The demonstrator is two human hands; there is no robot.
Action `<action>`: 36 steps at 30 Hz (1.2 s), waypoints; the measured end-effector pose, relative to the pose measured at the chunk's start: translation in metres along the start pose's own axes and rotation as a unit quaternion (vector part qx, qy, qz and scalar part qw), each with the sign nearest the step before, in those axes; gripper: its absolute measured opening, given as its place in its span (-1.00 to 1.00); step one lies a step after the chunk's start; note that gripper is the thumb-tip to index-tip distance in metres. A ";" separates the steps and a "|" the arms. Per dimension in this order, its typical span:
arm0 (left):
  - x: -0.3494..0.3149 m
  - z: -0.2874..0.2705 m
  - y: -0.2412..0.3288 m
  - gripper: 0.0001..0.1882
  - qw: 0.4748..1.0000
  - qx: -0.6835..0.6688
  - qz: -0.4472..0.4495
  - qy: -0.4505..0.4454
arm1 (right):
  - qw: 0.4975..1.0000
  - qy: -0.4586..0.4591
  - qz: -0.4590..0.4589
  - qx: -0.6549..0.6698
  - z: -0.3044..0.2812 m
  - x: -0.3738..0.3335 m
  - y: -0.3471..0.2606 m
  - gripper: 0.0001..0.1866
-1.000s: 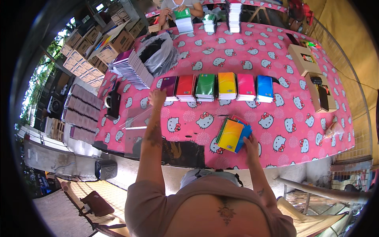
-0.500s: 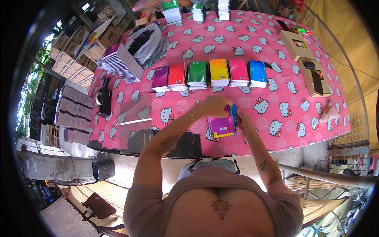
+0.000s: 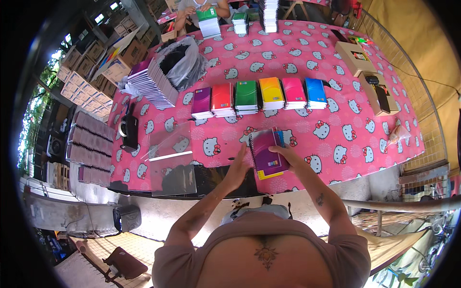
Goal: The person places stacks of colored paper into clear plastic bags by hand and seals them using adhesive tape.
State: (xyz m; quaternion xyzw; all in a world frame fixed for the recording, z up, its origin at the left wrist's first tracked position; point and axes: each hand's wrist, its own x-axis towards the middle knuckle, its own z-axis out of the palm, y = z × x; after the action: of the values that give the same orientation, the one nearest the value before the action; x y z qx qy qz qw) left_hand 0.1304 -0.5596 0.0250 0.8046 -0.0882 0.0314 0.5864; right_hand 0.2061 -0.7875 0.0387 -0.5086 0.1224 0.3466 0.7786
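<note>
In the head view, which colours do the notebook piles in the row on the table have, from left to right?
purple pile → red pile → green pile → yellow pile → pink pile → blue pile

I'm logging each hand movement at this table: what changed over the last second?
The left hand drew back from the purple pile in the row and closed on the left edge of the small stack of notebooks, purple one on top, which the right hand already held. Both hands grip it now. The six coloured piles, the clear plastic sleeves and the pink tablecloth stayed put.
</note>
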 end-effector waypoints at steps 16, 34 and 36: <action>-0.047 -0.089 -0.055 -0.03 0.956 -0.277 -0.045 -0.080 | 0.893 -0.023 -0.396 -0.213 0.111 0.005 0.133 0.20; -0.034 -0.079 -0.085 0.18 0.990 -0.120 -0.006 -0.075 | 0.866 0.048 -0.450 -0.212 0.129 0.037 0.138 0.15; -0.030 -0.088 -0.093 0.20 0.993 -0.063 -0.019 -0.093 | 0.866 0.040 -0.444 -0.225 0.125 0.040 0.136 0.07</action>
State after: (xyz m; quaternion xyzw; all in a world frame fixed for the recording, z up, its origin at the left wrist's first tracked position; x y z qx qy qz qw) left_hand 0.1219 -0.4450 -0.0390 0.7667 -0.1291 -0.0602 0.6260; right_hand 0.1247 -0.6281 -0.0233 -0.6842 -0.1664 -0.0384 0.7090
